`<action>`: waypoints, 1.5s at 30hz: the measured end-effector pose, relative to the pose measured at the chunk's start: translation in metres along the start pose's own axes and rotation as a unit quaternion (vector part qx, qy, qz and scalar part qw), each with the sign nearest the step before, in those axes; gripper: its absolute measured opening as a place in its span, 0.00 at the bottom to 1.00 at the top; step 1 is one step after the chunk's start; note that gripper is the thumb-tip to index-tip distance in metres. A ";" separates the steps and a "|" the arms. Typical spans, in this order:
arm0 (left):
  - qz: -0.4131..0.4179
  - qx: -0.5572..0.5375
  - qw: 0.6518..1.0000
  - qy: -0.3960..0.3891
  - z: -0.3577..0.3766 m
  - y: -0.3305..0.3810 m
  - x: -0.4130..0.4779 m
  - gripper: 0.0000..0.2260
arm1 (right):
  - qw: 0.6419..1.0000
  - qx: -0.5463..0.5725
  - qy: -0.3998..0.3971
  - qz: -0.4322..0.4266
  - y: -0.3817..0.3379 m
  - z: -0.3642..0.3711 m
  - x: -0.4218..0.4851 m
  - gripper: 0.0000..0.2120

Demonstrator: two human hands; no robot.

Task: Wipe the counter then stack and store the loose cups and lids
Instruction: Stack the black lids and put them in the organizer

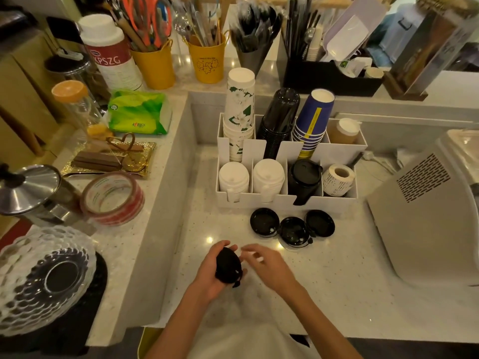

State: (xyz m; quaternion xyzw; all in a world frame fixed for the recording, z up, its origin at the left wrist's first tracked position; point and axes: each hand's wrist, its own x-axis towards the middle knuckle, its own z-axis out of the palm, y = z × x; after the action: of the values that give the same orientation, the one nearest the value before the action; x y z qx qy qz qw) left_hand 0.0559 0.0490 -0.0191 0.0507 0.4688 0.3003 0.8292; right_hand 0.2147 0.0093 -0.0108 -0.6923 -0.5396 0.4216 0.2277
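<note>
My left hand [210,273] grips a black lid [228,265] above the near part of the speckled counter [337,281]. My right hand [264,263] hovers just right of that lid with fingers spread, holding nothing. Three more black lids [293,230] lie upside down in a row on the counter, just in front of the white organizer [285,200]. The organizer holds stacks of floral cups [239,110], black cups [278,120] and blue cups [312,120] at the back, and white lids [233,177] and black lids [304,177] in front.
A grey machine [425,216] stands at the right. A raised ledge on the left carries a tape roll [112,198], a tissue pack [138,112], a glass dish [44,278] and jars. Utensil buckets [207,60] stand at the back.
</note>
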 end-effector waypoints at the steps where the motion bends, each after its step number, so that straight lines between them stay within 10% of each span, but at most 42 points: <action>1: -0.002 -0.009 1.000 0.009 0.001 0.001 -0.001 0.13 | 0.997 -0.039 0.069 0.001 0.003 -0.006 0.012 0.15; 4: 0.010 -0.033 0.999 0.011 -0.002 0.005 -0.003 0.08 | 0.973 -0.180 0.144 0.002 0.015 -0.027 0.049 0.26; 10: 0.040 -0.090 0.995 -0.027 -0.002 0.011 -0.005 0.17 | 0.951 -0.307 0.019 0.026 0.029 -0.029 0.088 0.31; 17: 0.086 -0.122 0.989 -0.013 -0.006 0.019 -0.005 0.15 | 0.986 0.042 0.159 0.039 -0.001 -0.025 0.071 0.16; 20: 0.093 -0.102 0.990 0.005 -0.003 0.017 -0.006 0.14 | 0.962 0.240 0.098 0.083 -0.031 -0.026 0.053 0.16; 24: 0.095 -0.077 0.991 -0.052 0.006 0.011 -0.006 0.21 | 0.967 0.244 0.038 0.053 -0.053 0.000 0.030 0.16; 31: 0.158 0.006 0.986 -0.060 0.012 0.008 -0.006 0.21 | 0.977 0.138 0.162 0.018 -0.047 0.038 0.021 0.11; 37: 0.193 0.120 0.972 -0.061 0.009 0.009 -0.004 0.24 | 0.988 0.145 -0.047 -0.030 -0.042 0.019 0.007 0.21; 45: 0.201 0.162 0.965 -0.044 0.019 0.007 -0.006 0.28 | 0.987 0.158 -0.030 -0.015 -0.051 0.006 -0.001 0.18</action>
State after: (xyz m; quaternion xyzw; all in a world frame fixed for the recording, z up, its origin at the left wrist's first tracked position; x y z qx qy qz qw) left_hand 0.0652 0.0550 -0.0013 0.2904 0.4544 0.3783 0.7524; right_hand 0.1809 0.0241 0.0254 -0.6264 -0.4829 0.5191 0.3239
